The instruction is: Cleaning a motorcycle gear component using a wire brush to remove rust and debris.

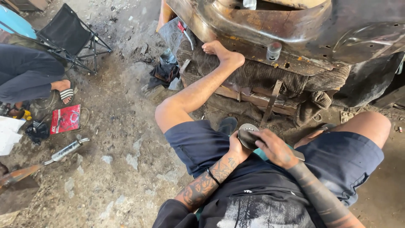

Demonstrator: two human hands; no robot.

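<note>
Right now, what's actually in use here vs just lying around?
In use:
left hand and right hand, both holding the grey round disc

Lying about:
red packet
metal tool on the ground
folding stool
dark rags
small jar on the rusty metal panel

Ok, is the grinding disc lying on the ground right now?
No, the round grey disc is held up over the lap between the left hand and the right hand.

Dusty concrete floor (122, 126), red packet (65, 119), metal tube (67, 150), folding stool (69, 36), rags (163, 71), white rubble chips (136, 157)
</note>
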